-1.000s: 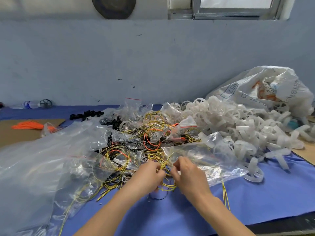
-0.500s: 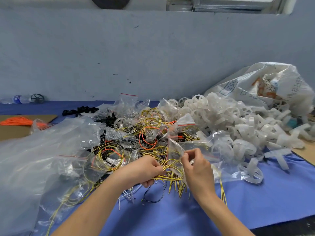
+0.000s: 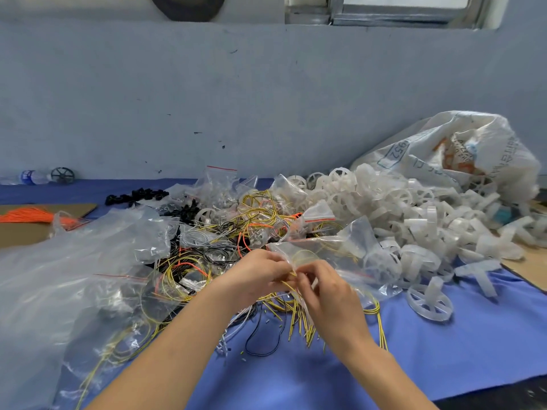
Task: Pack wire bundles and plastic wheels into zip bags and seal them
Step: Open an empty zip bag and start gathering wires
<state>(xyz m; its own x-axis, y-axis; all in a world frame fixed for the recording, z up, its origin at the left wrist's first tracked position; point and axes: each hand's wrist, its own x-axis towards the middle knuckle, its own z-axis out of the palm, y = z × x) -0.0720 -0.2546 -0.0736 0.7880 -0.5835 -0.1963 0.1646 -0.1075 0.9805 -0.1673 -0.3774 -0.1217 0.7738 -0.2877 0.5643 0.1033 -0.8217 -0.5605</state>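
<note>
Feeding yellow wire bundle (image 3: 296, 316) into mouth of zip bag (image 3: 337, 253), just in front of the tangled wire pile on blue cloth (image 3: 444, 356). Gripping bundle with left hand (image 3: 254, 276), fingers curled round the strands at the bag mouth. Pinching bag lip with right hand (image 3: 331, 294), thumb and fingertips closed on film, maybe on wire too, can't tell. Versus half a second back: got looped end inside, showing yellow through the film; before, held wholly outside with bag mouth lifted higher. Yet to tuck cut ends, fanning down onto cloth. Judging as mid-insertion, yet to seal. Seeing no wheel in this bag; leaving plastic wheels (image 3: 399, 208) heaped at right.
</note>
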